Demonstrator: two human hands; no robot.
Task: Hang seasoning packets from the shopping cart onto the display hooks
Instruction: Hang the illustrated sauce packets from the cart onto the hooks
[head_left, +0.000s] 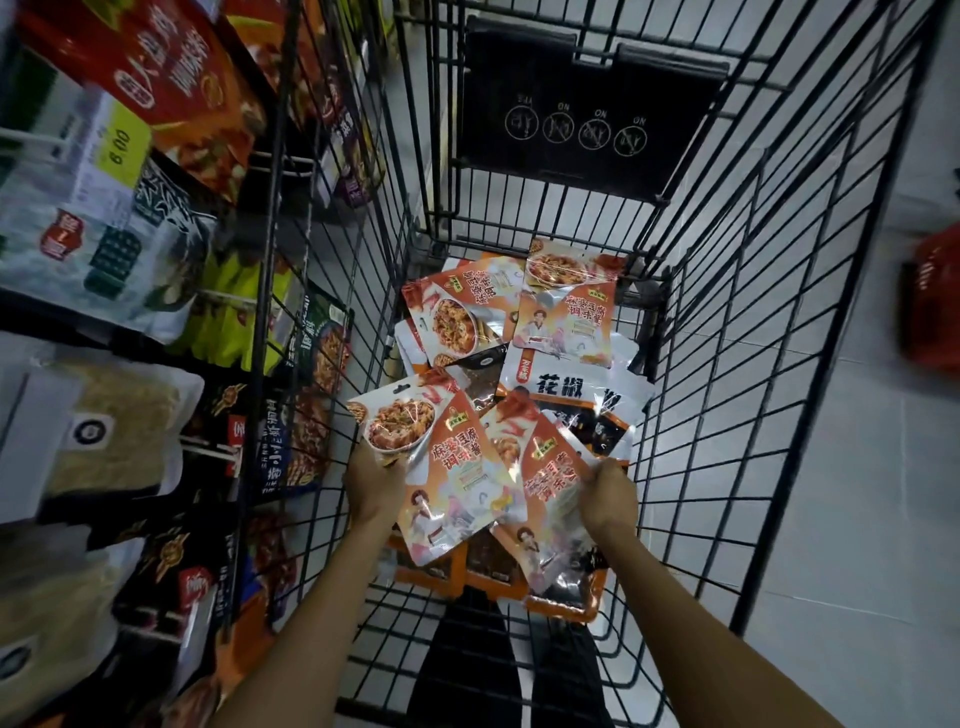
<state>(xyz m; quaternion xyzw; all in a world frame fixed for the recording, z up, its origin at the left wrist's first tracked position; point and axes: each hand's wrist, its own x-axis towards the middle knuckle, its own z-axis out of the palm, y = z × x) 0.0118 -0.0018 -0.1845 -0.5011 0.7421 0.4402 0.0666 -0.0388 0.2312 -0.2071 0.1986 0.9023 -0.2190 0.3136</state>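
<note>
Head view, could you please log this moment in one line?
left hand: grips orange packet | right hand: grips second packet | both in cart

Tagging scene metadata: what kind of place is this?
Most likely a grocery store aisle: a wire shopping cart holding seasoning packets, packaged goods hanging at left, and a yellow price tag reading 6.00.

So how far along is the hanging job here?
Done: unclear; the display hooks hold other packets. In hand: the left hand grips an orange packet, the right hand a second orange packet, inside the shopping cart. Left: hanging both, plus the loose packets lying in the cart.
</note>
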